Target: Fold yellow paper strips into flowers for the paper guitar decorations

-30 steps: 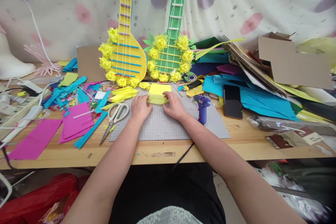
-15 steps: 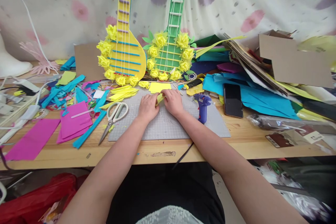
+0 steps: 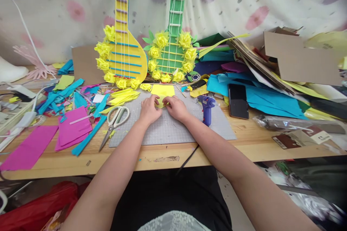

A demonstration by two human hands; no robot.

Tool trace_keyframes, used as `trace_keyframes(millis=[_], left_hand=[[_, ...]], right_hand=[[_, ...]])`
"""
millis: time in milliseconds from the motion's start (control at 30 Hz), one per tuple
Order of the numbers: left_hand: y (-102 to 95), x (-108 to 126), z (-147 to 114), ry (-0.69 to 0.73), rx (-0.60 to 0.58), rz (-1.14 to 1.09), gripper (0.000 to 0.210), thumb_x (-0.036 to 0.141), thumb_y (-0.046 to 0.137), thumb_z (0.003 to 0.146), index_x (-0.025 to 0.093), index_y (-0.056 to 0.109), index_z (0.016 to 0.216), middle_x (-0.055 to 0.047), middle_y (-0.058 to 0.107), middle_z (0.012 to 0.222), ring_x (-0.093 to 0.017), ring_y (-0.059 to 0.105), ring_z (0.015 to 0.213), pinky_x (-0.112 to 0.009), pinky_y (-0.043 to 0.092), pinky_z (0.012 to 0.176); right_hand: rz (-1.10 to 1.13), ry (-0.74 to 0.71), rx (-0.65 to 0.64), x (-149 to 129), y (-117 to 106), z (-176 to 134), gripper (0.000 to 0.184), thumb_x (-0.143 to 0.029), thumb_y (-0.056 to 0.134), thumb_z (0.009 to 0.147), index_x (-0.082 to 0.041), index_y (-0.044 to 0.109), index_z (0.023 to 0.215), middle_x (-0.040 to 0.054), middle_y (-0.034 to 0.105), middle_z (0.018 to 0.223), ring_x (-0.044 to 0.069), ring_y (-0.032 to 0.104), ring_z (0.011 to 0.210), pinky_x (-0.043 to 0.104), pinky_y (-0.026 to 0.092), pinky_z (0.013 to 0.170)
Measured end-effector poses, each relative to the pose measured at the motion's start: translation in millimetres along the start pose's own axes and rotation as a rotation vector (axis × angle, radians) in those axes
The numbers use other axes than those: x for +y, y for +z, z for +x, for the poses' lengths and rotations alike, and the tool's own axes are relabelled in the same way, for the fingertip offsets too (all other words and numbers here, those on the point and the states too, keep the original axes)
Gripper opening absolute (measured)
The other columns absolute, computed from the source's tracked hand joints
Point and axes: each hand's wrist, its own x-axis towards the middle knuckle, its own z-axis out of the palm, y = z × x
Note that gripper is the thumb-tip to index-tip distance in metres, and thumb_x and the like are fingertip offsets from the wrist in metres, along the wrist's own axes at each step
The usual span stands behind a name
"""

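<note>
Between my hands a small piece of yellow paper (image 3: 161, 101) is gripped above the grey cutting mat (image 3: 168, 133). My left hand (image 3: 150, 109) pinches its left side, and my right hand (image 3: 175, 107) pinches its right side; the lower part is partly hidden by fingers. Just behind lies a flat yellow sheet (image 3: 162, 89). To the left are yellow paper strips (image 3: 123, 97) and open scissors (image 3: 115, 121) with pale handles. A blue glue gun (image 3: 207, 110) stands right of my right hand.
Two decorated paper instruments, one yellow (image 3: 127, 56) and one green (image 3: 170, 57), stand at the back. Magenta sheets (image 3: 74, 128) and coloured scraps lie left. On the right are a phone (image 3: 238, 101), blue paper (image 3: 273, 103) and stacked cardboard (image 3: 298, 59).
The yellow paper has turned to show more of its face between my hands, and my fingers have shifted along its edges. The whole view has moved slightly.
</note>
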Motion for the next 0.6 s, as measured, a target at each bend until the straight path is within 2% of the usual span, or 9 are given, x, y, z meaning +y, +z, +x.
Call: trace_keyframes(millis=[167, 467, 600], left_hand=[[-1.3, -7.2, -1.6, -0.067, 0.013, 0.009, 0.021, 0.012, 0.052, 0.068, 0.022, 0.055, 0.086, -0.003, 0.062, 0.090, -0.022, 0.052, 0.095, -0.036, 0.038, 0.086], [0.0, -4.2, 0.5, -0.106, 0.014, -0.006, 0.016, 0.017, 0.054, 0.070, 0.022, 0.058, 0.085, -0.003, 0.060, 0.084, -0.022, 0.052, 0.090, -0.036, 0.038, 0.082], [0.3, -5.0, 1.3, -0.113, 0.003, -0.012, 0.015, 0.018, 0.053, 0.071, 0.023, 0.060, 0.084, -0.003, 0.061, 0.084, -0.022, 0.052, 0.092, -0.035, 0.037, 0.083]], right_hand=[[0.038, 0.026, -0.054, 3.4, -2.2, 0.6, 0.015, -0.014, 0.052, 0.076, -0.019, 0.060, 0.087, 0.0038, 0.064, 0.087, 0.016, 0.052, 0.084, 0.027, 0.039, 0.074], [0.126, 0.220, -0.015, -1.6, 5.1, 6.4, 0.017, -0.020, 0.053, 0.076, -0.020, 0.057, 0.093, 0.0005, 0.062, 0.083, 0.013, 0.052, 0.074, 0.027, 0.039, 0.070], [0.134, 0.205, -0.033, -2.3, 4.5, 6.3, 0.019, -0.022, 0.055, 0.075, -0.021, 0.056, 0.093, 0.0001, 0.062, 0.085, 0.013, 0.051, 0.074, 0.027, 0.039, 0.069]])
